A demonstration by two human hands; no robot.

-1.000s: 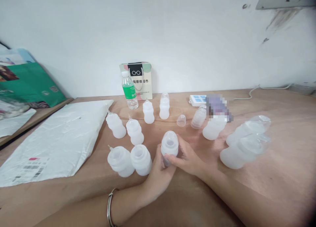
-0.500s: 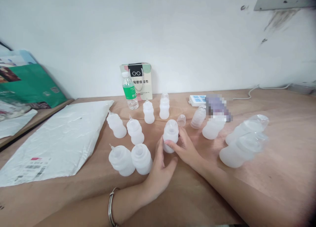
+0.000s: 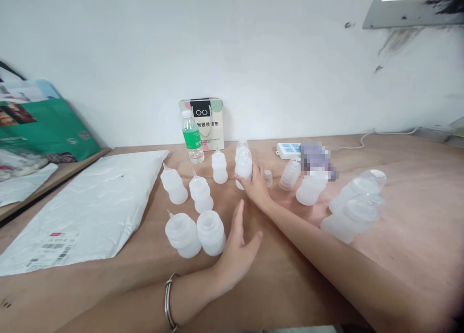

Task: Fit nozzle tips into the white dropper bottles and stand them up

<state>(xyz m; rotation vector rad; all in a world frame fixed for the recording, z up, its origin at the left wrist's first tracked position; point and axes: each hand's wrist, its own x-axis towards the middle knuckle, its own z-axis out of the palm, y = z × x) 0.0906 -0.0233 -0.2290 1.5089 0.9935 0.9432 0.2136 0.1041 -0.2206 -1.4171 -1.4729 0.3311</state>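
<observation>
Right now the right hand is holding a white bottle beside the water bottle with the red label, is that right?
Not quite: the head view shows the water bottle has a green label, not red. The right hand does hold a white bottle.

A makeshift packing bench in a plain back room; a bare wooden table (image 3: 398, 255) against a scuffed white wall (image 3: 275, 57); a shipping mailer bag (image 3: 90, 202), a power strip (image 3: 289, 149) and many identical plastic bottles (image 3: 201, 194) beyond the hands.
</observation>
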